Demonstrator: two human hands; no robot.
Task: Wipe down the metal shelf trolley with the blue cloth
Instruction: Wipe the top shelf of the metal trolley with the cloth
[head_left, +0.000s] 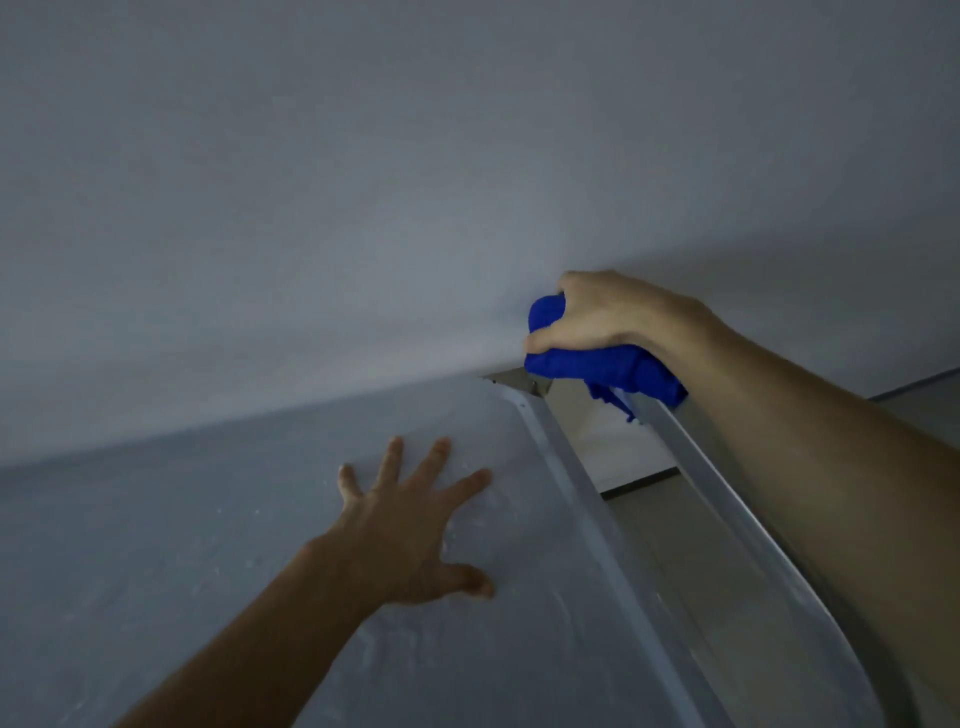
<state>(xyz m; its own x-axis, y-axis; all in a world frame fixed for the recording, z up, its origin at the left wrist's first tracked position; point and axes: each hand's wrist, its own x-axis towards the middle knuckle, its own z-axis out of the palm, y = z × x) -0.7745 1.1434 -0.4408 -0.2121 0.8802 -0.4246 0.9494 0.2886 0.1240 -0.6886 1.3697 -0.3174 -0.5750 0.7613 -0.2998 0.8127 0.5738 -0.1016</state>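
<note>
My right hand (602, 312) is closed around a bunched bright blue cloth (602, 366) and presses it onto the far end of the trolley's metal rail (727, 499), close to the wall. My left hand (415, 525) lies flat with fingers spread on the trolley's grey top surface (260, 571), which carries pale dusty smears. The raised metal rim (576, 499) of that top runs diagonally from the far corner toward the lower right. A corner bracket (519, 384) shows just under the cloth.
A plain grey-white wall (363, 182) fills the upper half of the view, right behind the trolley. Between rim and rail a gap shows a pale floor (613, 447) below.
</note>
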